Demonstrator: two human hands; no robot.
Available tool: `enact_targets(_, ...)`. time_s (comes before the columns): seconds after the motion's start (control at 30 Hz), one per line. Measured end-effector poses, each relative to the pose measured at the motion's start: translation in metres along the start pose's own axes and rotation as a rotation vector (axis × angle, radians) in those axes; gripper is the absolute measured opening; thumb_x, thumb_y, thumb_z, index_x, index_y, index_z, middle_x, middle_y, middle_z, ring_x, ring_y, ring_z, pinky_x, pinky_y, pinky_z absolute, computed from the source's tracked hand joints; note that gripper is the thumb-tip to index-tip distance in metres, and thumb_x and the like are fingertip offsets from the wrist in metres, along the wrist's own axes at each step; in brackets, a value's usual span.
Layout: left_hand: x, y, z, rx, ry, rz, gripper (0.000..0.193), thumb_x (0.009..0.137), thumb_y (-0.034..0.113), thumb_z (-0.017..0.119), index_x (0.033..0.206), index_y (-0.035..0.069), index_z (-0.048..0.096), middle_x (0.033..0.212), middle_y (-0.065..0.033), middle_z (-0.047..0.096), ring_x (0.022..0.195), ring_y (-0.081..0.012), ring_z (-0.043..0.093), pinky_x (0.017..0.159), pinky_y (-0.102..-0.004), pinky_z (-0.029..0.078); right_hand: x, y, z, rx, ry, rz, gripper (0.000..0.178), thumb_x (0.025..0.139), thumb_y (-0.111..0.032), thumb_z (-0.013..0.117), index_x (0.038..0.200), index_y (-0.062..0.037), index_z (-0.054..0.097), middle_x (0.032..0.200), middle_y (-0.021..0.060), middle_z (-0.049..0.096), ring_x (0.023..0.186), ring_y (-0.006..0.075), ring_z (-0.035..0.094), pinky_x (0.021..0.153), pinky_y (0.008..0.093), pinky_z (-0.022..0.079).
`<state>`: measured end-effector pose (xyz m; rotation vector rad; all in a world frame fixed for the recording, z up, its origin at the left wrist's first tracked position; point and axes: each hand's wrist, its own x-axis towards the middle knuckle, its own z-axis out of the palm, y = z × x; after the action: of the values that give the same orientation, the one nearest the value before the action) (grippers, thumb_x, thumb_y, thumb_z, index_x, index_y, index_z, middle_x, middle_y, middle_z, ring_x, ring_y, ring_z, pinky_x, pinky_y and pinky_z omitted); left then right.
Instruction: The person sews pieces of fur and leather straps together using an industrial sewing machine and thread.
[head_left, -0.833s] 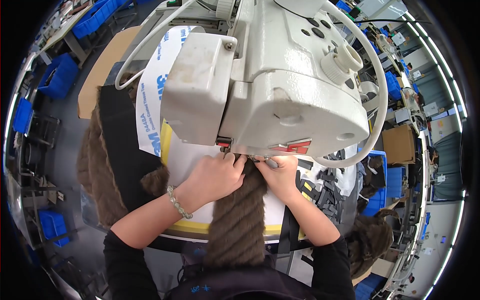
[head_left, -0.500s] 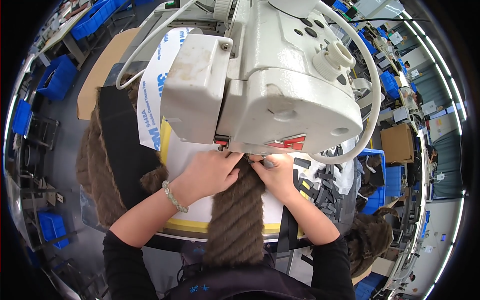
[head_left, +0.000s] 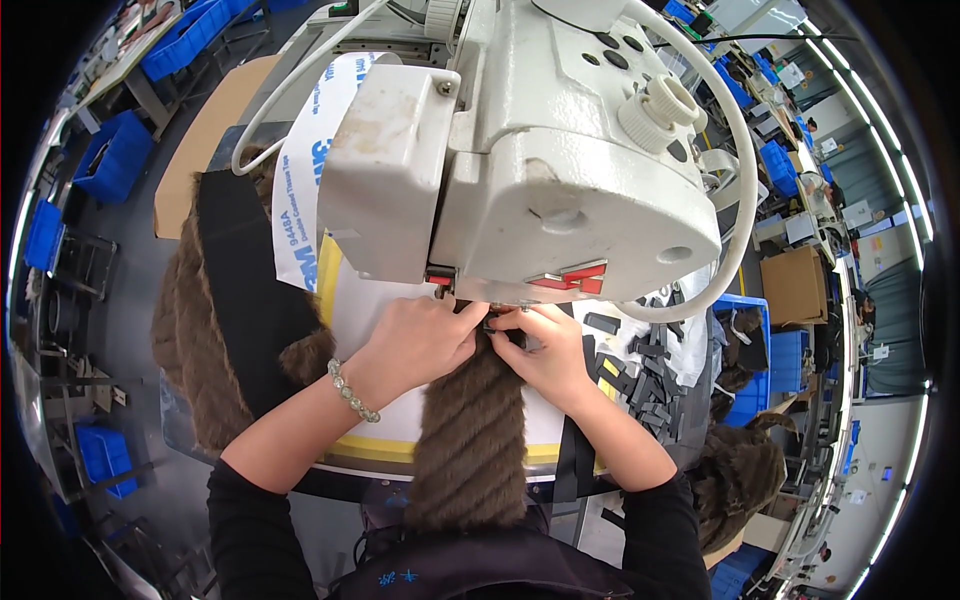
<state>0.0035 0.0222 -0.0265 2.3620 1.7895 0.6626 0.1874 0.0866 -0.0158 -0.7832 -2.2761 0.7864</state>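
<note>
A long strip of brown ribbed faux fur [head_left: 470, 440] runs from my lap up under the head of a white sewing machine [head_left: 590, 215]. At its far end, my left hand [head_left: 420, 342] is closed with the fingertips on the strip's left edge, close by the needle area. My right hand [head_left: 545, 355] is pinched, thumb and forefinger together at the strip's far right, where something small and dark shows between them. The machine head hides the needle and part of the fingertips.
Folded brown fur with black backing [head_left: 235, 290] lies at the left. Several short black straps [head_left: 655, 390] are scattered on the right, beside a blue bin [head_left: 752, 395]. A white paper strip [head_left: 300, 200] hangs by the machine, and a white hose [head_left: 745, 200] loops at its right.
My right hand has shifted its grip: the thumb has drawn back and the forefinger now reaches forward to meet it. My left hand and the fur strip have hardly moved.
</note>
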Motion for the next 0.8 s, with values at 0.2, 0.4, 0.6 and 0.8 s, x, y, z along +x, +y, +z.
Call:
enact_targets(0.2, 0.000, 0.001, 0.000, -0.008, -0.015, -0.009, 0.021, 0.081, 0.020, 0.062, 0.097, 0.009, 0.054, 0.074, -0.0115, 0.063, 0.061, -0.0280, 0.065, 0.051, -0.0392, 0.051, -0.002, 0.005, 0.002, 0.047, -0.016, 0.043, 0.015, 0.068, 0.004, 0.071, 0.080, -0.0020, 0.064, 0.090, 0.0096, 0.070, 0.083, 0.0242, 0.067, 0.074, 0.0309, 0.052)
enact_targets(0.4, 0.000, -0.003, -0.002, -0.111, -0.017, -0.015, 0.026, 0.083, 0.028, 0.063, 0.099, 0.009, 0.057, 0.075, -0.0104, 0.064, 0.062, -0.0287, 0.065, 0.054, -0.0390, 0.052, -0.003, 0.008, 0.003, 0.098, -0.005, 0.067, 0.014, 0.071, 0.006, 0.070, 0.079, -0.0021, 0.063, 0.086, 0.0079, 0.065, 0.076, 0.0198, 0.064, 0.062, 0.0292, 0.051)
enact_targets(0.6, 0.001, -0.001, -0.007, -0.151, -0.043, -0.011, 0.042, 0.083, 0.047, 0.065, 0.098, 0.007, 0.060, 0.077, -0.0106, 0.066, 0.065, -0.0277, 0.066, 0.057, -0.0383, 0.052, -0.004, 0.008, 0.004, 0.076, -0.020, 0.063, 0.015, 0.068, 0.004, 0.072, 0.078, -0.0029, 0.064, 0.090, 0.0097, 0.070, 0.083, 0.0241, 0.067, 0.075, 0.0318, 0.051)
enact_targets(0.8, 0.000, -0.001, 0.000, -0.107, 0.000, -0.006, 0.042, 0.084, 0.047, 0.064, 0.097, 0.006, 0.060, 0.075, -0.0127, 0.065, 0.065, -0.0273, 0.066, 0.056, -0.0372, 0.052, -0.003, 0.009, 0.004, -0.038, -0.027, -0.246, 0.019, 0.068, 0.000, 0.074, 0.082, -0.0026, 0.062, 0.096, 0.0099, 0.065, 0.079, 0.0265, 0.064, 0.066, 0.0335, 0.053)
